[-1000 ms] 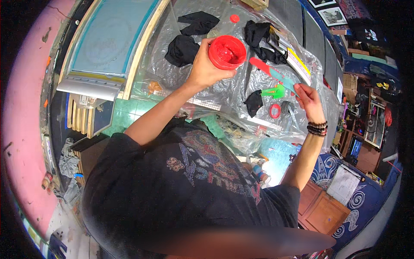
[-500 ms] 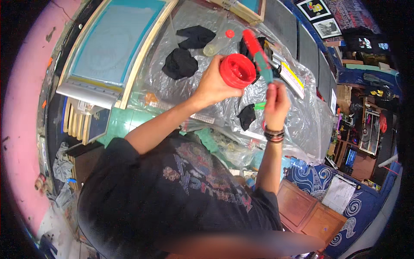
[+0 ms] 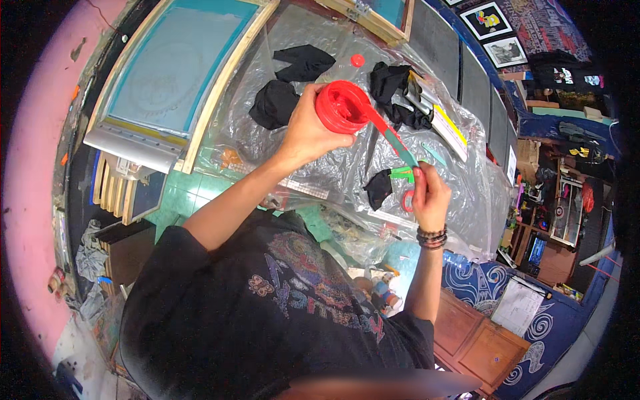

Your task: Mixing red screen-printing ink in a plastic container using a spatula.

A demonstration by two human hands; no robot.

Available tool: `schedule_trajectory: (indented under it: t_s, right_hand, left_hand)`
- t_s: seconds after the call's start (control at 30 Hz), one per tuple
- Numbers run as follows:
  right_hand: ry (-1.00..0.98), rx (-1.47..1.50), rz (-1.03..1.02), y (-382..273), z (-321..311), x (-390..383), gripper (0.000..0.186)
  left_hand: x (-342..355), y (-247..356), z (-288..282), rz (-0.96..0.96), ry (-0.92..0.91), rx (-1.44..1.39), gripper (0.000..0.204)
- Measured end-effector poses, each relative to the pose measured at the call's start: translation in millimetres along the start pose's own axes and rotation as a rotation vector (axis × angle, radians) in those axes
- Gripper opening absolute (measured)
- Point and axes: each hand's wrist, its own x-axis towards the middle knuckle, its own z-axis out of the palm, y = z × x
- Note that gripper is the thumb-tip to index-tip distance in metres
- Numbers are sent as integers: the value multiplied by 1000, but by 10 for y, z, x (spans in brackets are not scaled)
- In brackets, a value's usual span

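My left hand (image 3: 303,133) is wrapped round a red plastic jar (image 3: 327,115), tipped so its open mouth faces right. Thick red paste coats the inside. Pinched in my right hand (image 3: 430,195) is a long flat spatula (image 3: 398,147), grey-green near my fingers and covered in red toward the far end. That red end meets the jar's mouth; whether the tip is inside or on the rim I cannot tell. Below the jar, a small black cloth (image 3: 379,189) lies beside a bright green object (image 3: 402,173) on the plastic-covered table (image 3: 347,177).
A wood-framed printing screen (image 3: 157,73) with a metal trough (image 3: 133,150) along its near edge stands at left. Black cloths (image 3: 273,105) and a red cap (image 3: 357,61) lie beyond my left hand. A white-and-yellow bar (image 3: 451,132) rests at right; another framed screen (image 3: 387,12) is farther back.
The spatula's red end has come down and left, from above and right of the jar to its mouth. My left hand has shifted the jar slightly left; my right hand is a little lower.
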Motion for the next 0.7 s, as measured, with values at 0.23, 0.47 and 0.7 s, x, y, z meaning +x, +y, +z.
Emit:
schedule_trajectory:
  t_s: [0.23,0.47,0.7]
  right_hand:
    - [-60,-116,-39,9,-296,8,12]
    - [16,63,159,-17,-221,6,18]
    - [237,234,58,-63,343,95,26]
  left_hand:
    - [-15,-8,-55,4,21,25,96]
    - [-62,-16,78,33,-44,-8,97]
    - [-207,116,299,29,-92,-33,95]
